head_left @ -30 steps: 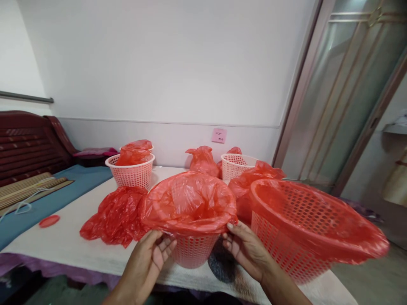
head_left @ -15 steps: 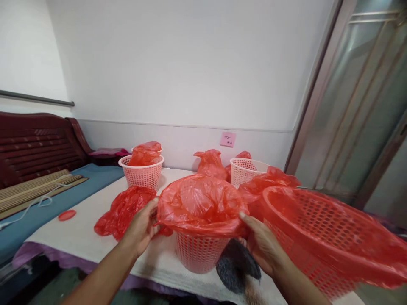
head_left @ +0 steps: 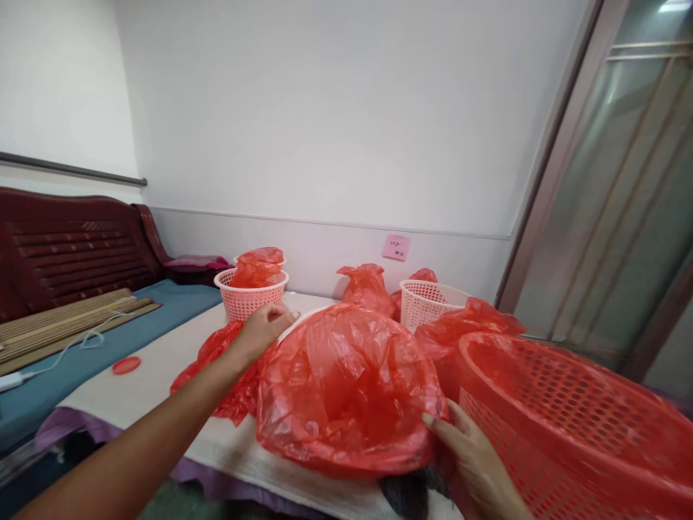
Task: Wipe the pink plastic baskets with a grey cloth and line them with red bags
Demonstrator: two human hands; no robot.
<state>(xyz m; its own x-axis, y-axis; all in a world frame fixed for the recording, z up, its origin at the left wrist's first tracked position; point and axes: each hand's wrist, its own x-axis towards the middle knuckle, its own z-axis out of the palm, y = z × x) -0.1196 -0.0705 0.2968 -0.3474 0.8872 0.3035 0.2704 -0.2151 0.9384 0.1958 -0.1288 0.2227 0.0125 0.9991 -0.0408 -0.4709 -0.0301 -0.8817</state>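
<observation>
A plastic basket lined with a thin red plastic bag (head_left: 346,390) is tilted so its mouth faces me. The bag folds over most of the rim, and a strip of white rim (head_left: 311,315) shows bare at the far left edge. There my left hand (head_left: 265,331) pinches the bag's edge, its fingertips partly hidden. My right hand (head_left: 465,451) grips the basket's right rim through the bag, thumb on top and fingers underneath. Beneath my left forearm lies a crumpled red plastic bag (head_left: 208,357).
A large red lined basket (head_left: 520,419) stands close on the right. Behind are a white basket (head_left: 427,303), a knotted red bag (head_left: 368,285) and a pinkish basket (head_left: 252,297). A dark bundle (head_left: 406,495) lies under the tilted basket; a red disc (head_left: 126,365) lies left.
The basket has tipped toward me, showing more of the bag's inside. My left hand has moved up along the rim to its far side, where white rim now shows. My right hand has shifted slightly right and down.
</observation>
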